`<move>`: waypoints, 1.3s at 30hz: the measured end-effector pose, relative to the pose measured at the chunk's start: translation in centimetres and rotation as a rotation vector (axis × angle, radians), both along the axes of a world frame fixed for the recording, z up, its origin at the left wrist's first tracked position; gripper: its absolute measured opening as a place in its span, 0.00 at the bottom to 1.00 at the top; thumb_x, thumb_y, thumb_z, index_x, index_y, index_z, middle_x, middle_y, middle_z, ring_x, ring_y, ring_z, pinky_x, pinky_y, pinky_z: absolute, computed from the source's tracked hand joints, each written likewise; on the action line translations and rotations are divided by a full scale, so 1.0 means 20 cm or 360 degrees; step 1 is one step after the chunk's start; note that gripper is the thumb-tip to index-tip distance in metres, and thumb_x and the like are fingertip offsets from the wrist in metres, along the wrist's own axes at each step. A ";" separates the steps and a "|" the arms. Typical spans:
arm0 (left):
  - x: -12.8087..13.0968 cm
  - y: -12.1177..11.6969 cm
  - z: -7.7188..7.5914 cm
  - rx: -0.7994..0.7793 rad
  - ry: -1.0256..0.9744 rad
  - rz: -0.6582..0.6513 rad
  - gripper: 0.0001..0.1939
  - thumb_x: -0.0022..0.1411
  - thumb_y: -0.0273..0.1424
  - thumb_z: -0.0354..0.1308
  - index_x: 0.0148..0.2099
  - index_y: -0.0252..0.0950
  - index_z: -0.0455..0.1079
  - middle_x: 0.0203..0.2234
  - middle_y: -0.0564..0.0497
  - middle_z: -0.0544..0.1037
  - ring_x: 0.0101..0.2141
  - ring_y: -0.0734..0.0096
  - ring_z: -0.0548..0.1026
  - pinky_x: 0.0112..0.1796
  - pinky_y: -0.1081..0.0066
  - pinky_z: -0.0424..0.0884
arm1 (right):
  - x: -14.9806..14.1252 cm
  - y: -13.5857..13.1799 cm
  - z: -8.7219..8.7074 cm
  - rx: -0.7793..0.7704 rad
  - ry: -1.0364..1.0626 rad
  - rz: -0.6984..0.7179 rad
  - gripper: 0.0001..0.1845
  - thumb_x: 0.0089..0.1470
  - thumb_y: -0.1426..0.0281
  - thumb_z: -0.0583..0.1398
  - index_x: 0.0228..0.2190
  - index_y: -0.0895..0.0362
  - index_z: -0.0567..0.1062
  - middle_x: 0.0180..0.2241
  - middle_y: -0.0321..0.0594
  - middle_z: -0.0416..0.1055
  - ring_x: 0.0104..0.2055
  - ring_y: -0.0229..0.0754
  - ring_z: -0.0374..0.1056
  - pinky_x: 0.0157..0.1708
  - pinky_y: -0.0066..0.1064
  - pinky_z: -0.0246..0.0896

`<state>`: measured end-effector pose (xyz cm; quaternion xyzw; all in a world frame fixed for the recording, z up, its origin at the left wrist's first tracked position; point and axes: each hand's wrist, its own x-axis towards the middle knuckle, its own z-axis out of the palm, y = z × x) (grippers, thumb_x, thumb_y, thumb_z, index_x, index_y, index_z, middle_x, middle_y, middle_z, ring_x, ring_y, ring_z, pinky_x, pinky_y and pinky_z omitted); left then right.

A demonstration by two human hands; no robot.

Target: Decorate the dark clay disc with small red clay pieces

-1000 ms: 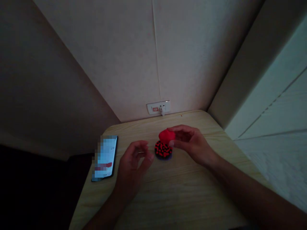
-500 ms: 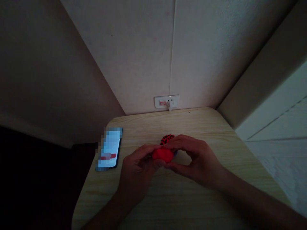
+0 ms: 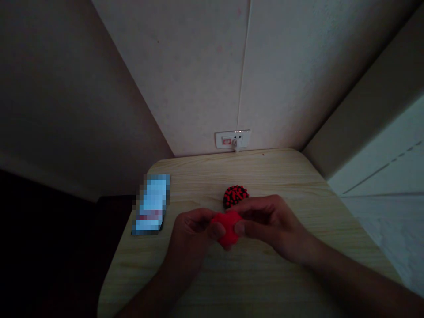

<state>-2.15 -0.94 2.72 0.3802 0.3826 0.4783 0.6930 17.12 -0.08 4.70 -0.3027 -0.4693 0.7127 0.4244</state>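
Observation:
Between my two hands is a soft-looking red lump (image 3: pixel 229 225), perhaps modelling clay, held above the table. My left hand (image 3: pixel 194 229) grips its left side, the thumb pressed on the near face. From the right, my right hand (image 3: pixel 270 223) pinches it with thumb and fingers. Just beyond the lump a rounded black piece dotted with red bits (image 3: pixel 234 195) rests on the table, its near right part hidden by my right hand.
The pale wood-grain table (image 3: pixel 198 176) has rounded far corners. A phone with a lit, blurred screen (image 3: pixel 152 203) lies at its left edge. Behind, the wall carries a socket plate (image 3: pixel 232 139) with a plug in it. A white panel (image 3: pixel 380 154) stands to the right.
The red lump has moved slightly nearer and turned, and both thumbs now press on its near face. More of the black and red piece shows behind it.

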 end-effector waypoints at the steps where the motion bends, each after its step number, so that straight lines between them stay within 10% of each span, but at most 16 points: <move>1: 0.00 0.00 0.00 -0.0039 -0.0054 -0.0014 0.16 0.49 0.43 0.79 0.31 0.36 0.83 0.21 0.50 0.83 0.21 0.70 0.78 0.22 0.75 0.73 | 0.00 0.00 0.00 -0.0050 0.0034 0.0028 0.08 0.54 0.66 0.72 0.38 0.53 0.87 0.30 0.39 0.84 0.33 0.41 0.80 0.38 0.31 0.76; 10: 0.05 0.03 0.01 -0.0089 -0.0255 -0.0001 0.13 0.59 0.40 0.73 0.37 0.35 0.82 0.28 0.49 0.84 0.26 0.73 0.78 0.28 0.76 0.77 | -0.02 0.03 -0.06 0.0072 -0.0085 -0.0243 0.13 0.50 0.67 0.75 0.39 0.52 0.86 0.33 0.37 0.84 0.33 0.39 0.79 0.36 0.28 0.76; 19: 0.03 0.03 0.01 -0.0054 0.0125 0.0278 0.29 0.36 0.21 0.81 0.44 0.36 0.81 0.33 0.49 0.87 0.34 0.63 0.86 0.35 0.73 0.82 | -0.03 0.00 -0.08 0.0300 -0.0322 -0.0364 0.13 0.50 0.67 0.75 0.38 0.54 0.84 0.36 0.41 0.84 0.39 0.45 0.80 0.42 0.34 0.76; 32: 0.00 0.01 0.06 -0.0018 -0.0174 -0.0101 0.08 0.60 0.34 0.73 0.41 0.37 0.85 0.26 0.50 0.84 0.24 0.74 0.78 0.27 0.79 0.77 | -0.05 0.01 -0.05 -0.0314 0.0276 0.0081 0.16 0.60 0.59 0.68 0.32 0.61 0.84 0.24 0.41 0.79 0.24 0.33 0.70 0.23 0.19 0.65; 39: -0.01 0.01 0.02 0.0047 0.0153 0.0015 0.09 0.59 0.35 0.74 0.42 0.41 0.85 0.29 0.53 0.84 0.30 0.75 0.79 0.32 0.80 0.76 | -0.03 -0.01 -0.06 0.0076 -0.0152 -0.0278 0.18 0.46 0.69 0.77 0.41 0.53 0.83 0.34 0.37 0.82 0.33 0.38 0.76 0.35 0.26 0.72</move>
